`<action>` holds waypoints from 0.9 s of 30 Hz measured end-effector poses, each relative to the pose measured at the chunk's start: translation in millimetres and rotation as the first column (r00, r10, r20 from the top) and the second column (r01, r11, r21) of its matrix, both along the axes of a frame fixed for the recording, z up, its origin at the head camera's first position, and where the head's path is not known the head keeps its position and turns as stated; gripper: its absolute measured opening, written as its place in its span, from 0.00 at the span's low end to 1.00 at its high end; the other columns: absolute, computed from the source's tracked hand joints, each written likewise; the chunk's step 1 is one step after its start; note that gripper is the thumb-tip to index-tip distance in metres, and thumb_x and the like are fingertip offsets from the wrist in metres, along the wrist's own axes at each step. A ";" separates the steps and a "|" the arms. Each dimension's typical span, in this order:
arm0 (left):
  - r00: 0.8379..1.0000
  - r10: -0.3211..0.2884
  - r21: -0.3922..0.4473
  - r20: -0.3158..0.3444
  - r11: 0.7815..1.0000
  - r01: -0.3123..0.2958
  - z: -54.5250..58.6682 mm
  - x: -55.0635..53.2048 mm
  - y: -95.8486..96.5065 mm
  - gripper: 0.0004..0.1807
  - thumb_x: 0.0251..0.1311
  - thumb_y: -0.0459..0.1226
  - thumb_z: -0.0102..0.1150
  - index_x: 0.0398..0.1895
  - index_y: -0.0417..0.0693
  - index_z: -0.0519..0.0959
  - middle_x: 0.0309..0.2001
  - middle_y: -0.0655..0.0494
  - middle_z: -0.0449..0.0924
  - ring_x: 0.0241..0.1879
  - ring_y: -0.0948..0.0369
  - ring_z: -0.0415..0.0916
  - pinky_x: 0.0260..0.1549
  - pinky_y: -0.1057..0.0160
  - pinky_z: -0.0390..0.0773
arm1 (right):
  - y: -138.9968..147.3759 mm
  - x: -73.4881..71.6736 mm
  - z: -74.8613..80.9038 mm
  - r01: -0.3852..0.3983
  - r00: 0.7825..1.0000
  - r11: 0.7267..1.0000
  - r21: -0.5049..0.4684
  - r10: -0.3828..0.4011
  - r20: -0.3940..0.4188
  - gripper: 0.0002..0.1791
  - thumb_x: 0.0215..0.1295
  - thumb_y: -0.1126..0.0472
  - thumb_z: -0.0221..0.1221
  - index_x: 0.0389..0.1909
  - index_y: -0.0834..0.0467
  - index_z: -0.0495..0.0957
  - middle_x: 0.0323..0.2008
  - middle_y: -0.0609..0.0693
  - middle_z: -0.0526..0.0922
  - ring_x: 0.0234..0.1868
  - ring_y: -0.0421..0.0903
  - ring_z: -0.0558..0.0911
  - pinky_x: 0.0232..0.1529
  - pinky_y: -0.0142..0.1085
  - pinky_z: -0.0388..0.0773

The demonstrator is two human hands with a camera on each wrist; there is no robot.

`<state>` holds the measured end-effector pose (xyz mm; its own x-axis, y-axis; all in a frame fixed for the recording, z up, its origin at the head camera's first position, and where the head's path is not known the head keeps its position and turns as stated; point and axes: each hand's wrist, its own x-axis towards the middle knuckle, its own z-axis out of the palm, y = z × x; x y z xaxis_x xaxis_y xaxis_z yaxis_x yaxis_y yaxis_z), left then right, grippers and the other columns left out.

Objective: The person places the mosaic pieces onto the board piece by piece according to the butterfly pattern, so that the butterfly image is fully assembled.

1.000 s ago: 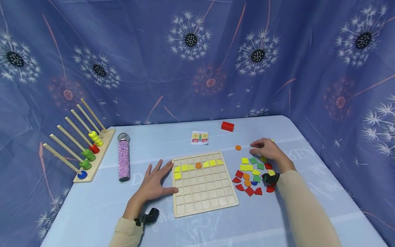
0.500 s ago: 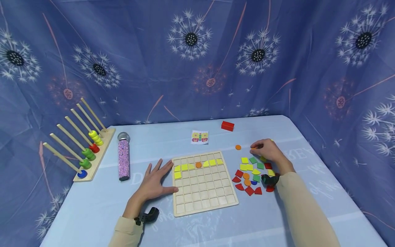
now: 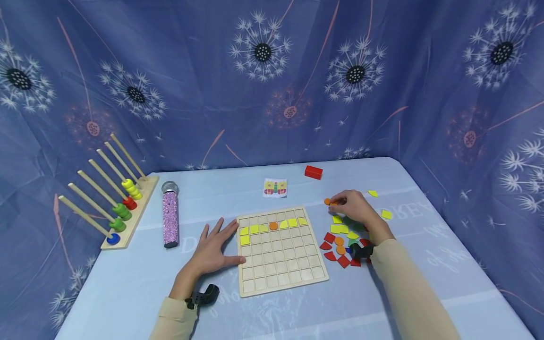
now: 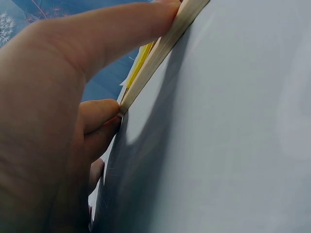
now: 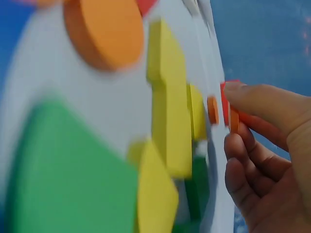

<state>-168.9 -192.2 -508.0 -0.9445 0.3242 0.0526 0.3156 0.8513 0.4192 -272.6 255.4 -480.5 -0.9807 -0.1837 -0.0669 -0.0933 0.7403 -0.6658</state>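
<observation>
My right hand (image 3: 357, 207) pinches an orange round tile (image 5: 234, 120) between thumb and fingertips, above the table's right side. Just left of it lies another orange disc (image 3: 327, 201). My left hand (image 3: 214, 252) has its fingers spread, with the thumb and index finger touching the left edge of a wooden grid board (image 3: 280, 264). In the left wrist view the thumb (image 4: 121, 29) presses on the board's rim. Near the top of the board lie yellow tiles (image 3: 293, 223), and an orange disc (image 3: 273, 226) sits among them.
Loose red, yellow, green, orange and blue tiles (image 3: 344, 261) lie right of the board. Behind it are a butterfly picture card (image 3: 275, 188) and a red block (image 3: 313, 172). A glittery microphone (image 3: 171, 217) and a bead stacker (image 3: 131, 212) stand at the left.
My right hand has taken hold of an orange disc and moved left with it, uncovering yellow tiles at the far right. The left hand stays at the board's edge.
</observation>
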 end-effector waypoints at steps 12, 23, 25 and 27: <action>1.000 -0.003 -0.002 -0.015 1.000 0.003 -1.4 -0.8 -0.6 0.60 0.37 0.75 0.59 0.75 0.61 0.56 0.73 0.64 0.54 0.74 0.52 0.38 0.68 0.42 0.29 | -52.2 14.4 10.3 -0.167 0.983 0.985 -0.052 0.162 -0.088 0.15 0.58 0.54 0.68 0.45 0.55 0.85 0.37 0.44 0.78 0.37 0.44 0.76 0.40 0.38 0.78; 1.000 -0.004 -0.009 -0.017 1.000 0.004 -1.7 -1.4 -1.0 0.60 0.37 0.74 0.59 0.75 0.61 0.56 0.73 0.65 0.53 0.74 0.52 0.38 0.68 0.42 0.29 | -107.2 29.8 9.4 -0.290 0.947 0.957 -0.002 0.287 -0.145 0.13 0.57 0.56 0.69 0.43 0.53 0.86 0.37 0.39 0.78 0.37 0.40 0.75 0.39 0.36 0.77; 1.000 -0.006 -0.009 -0.017 1.000 0.005 -1.7 -1.3 -0.9 0.59 0.37 0.74 0.59 0.75 0.61 0.56 0.73 0.65 0.53 0.74 0.52 0.38 0.68 0.42 0.29 | -116.1 32.0 7.9 -0.319 0.933 0.947 0.033 0.320 -0.163 0.13 0.56 0.55 0.68 0.43 0.52 0.87 0.36 0.37 0.78 0.37 0.39 0.75 0.39 0.35 0.76; 1.000 -0.007 -0.008 -0.018 1.000 0.007 -1.8 -1.2 -1.0 0.59 0.37 0.74 0.59 0.75 0.60 0.56 0.73 0.65 0.54 0.74 0.52 0.38 0.68 0.42 0.29 | -124.2 34.2 6.7 -0.348 0.920 0.936 0.053 0.352 -0.172 0.12 0.57 0.55 0.68 0.43 0.51 0.87 0.36 0.36 0.77 0.37 0.38 0.75 0.40 0.34 0.76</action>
